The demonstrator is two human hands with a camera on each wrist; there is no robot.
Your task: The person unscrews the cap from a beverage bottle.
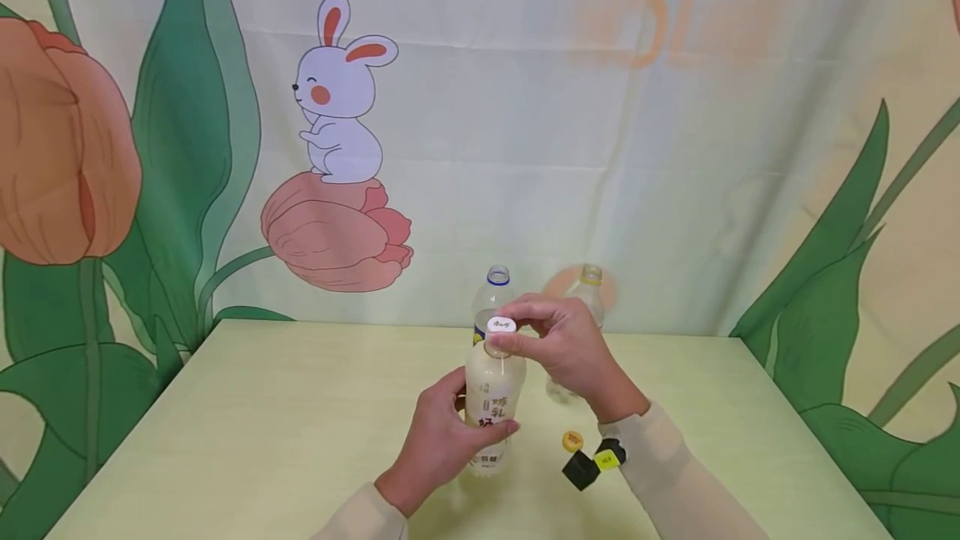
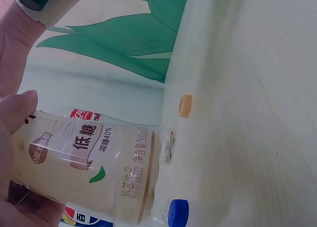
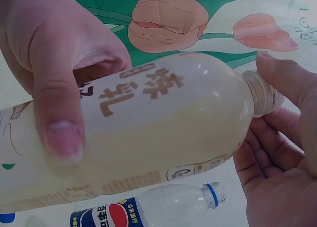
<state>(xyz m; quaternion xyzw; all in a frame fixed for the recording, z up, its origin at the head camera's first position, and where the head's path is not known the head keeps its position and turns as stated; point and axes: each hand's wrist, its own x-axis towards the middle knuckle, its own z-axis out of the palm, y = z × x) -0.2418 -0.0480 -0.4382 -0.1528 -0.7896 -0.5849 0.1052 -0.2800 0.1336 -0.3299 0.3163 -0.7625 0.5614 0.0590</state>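
A milk-tea bottle (image 1: 493, 386) full of pale cream liquid stands nearly upright in front of the person. My left hand (image 1: 441, 433) grips its lower body, thumb across the label. With thumb and fingers my right hand (image 1: 567, 346) pinches a white cap (image 1: 501, 325) at the bottle's mouth. The threaded neck (image 3: 261, 93) shows just below those fingers in the right wrist view. Behind the milk-tea bottle stands an uncapped Pepsi bottle (image 1: 495, 294) with a blue neck ring. Another uncapped clear bottle (image 1: 592, 297) is partly hidden by the right hand.
On the pale tabletop (image 1: 300, 423), a yellow-orange cap (image 1: 572, 441) lies right of the milk-tea bottle. A blue cap (image 2: 178, 213) appears in the left wrist view. A black cube-shaped device (image 1: 581, 470) hangs at the right sleeve. A printed curtain (image 1: 480, 148) rises behind the table.
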